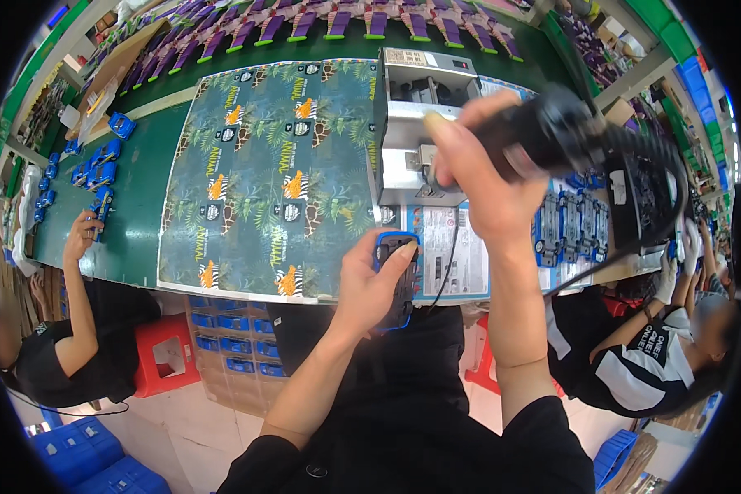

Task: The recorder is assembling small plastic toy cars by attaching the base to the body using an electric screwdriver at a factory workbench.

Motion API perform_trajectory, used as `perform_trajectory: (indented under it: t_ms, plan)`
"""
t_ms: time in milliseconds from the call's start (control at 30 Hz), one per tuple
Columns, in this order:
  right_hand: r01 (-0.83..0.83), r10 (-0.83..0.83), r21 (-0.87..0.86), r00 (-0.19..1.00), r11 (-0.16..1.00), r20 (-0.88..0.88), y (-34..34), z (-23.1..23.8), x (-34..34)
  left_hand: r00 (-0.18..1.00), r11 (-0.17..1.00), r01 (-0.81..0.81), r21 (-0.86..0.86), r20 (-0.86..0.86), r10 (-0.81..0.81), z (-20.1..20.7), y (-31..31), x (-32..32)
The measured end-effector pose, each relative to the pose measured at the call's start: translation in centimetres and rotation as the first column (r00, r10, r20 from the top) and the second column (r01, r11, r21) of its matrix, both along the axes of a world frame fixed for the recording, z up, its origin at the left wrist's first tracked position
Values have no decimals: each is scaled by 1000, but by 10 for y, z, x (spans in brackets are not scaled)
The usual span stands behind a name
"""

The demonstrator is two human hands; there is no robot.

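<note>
My left hand (373,284) is closed around a blue toy car (403,284) at the table's front edge, its black underside facing up and my thumb lying across it. Higher up and to the right, my right hand (490,169) grips a black electric screwdriver (527,136) with a coiled cord, slightly smeared by motion. The driver is apart from the car, above the right side of a metal screw feeder box (399,181). My fingers and the driver body partly hide that box; the driver's tip is hard to make out.
Printed animal-pattern sheets (280,181) cover the table to the left. Several upturned blue car bodies (572,226) stand in rows at right. Behind runs a green conveyor (354,45) with purple items. Co-workers sit on both sides; one person's hand (86,233) touches a blue car.
</note>
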State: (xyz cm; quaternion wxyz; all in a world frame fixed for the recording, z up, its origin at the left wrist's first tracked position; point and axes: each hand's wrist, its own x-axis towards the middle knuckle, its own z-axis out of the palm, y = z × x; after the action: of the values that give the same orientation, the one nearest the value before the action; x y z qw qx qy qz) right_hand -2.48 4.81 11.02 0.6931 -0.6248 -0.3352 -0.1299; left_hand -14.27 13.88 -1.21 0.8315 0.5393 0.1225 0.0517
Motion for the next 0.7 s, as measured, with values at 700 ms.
perform_trajectory:
  t_ms: [700]
  plan:
    - [-236,297,352,946,906,-130,-30,-16,-69,999,999,-3,39,49,1,-1,0,0]
